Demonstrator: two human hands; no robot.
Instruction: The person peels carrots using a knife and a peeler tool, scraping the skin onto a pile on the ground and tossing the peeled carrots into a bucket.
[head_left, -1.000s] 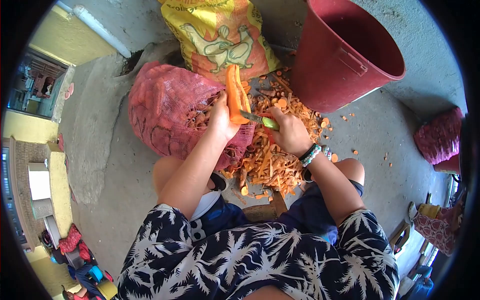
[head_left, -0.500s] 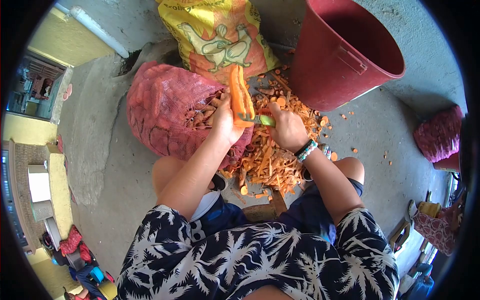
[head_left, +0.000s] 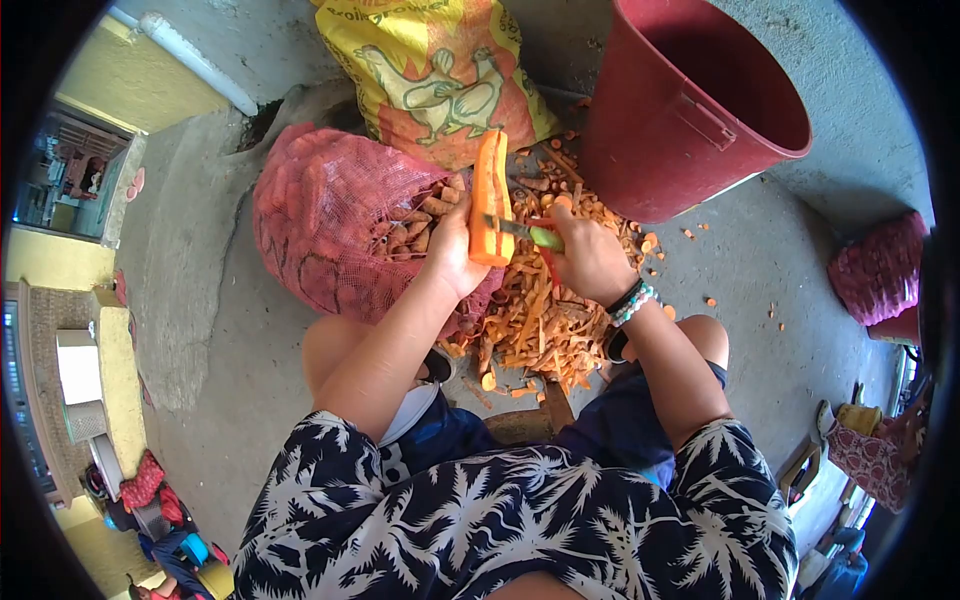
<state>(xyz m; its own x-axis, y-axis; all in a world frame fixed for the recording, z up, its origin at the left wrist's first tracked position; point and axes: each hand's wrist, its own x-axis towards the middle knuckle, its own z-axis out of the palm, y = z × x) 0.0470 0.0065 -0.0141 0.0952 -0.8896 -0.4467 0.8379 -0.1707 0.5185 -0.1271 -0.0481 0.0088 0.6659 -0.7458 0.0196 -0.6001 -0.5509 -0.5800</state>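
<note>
A large peeled carrot (head_left: pixel 490 185) stands upright in my left hand (head_left: pixel 456 252), whose fingers wrap round its left side. A dark groove runs along the carrot's length. My right hand (head_left: pixel 597 262) is closed on the green handle of a knife (head_left: pixel 545 238). The short blade points left and lies against the carrot's lower part. Something red shows beside the handle at my right fingers; its kind is unclear. Below both hands lies a heap of orange peelings (head_left: pixel 545 325) and carrot slices. To the left, a red mesh sack (head_left: pixel 320 210) is open, showing unpeeled carrots (head_left: pixel 420 225).
A tall red bin (head_left: pixel 650 130) stands at the upper right by the wall. Behind the mesh sack is a yellow printed sack (head_left: pixel 440 80). Peelings and slices are scattered over the concrete floor (head_left: pixel 190 300). At the far right sits a purple mesh sack (head_left: pixel 880 270).
The carrot has turned slightly and shifted a little right and down. My right hand has moved right and down, and more of the knife blade shows across the carrot.
</note>
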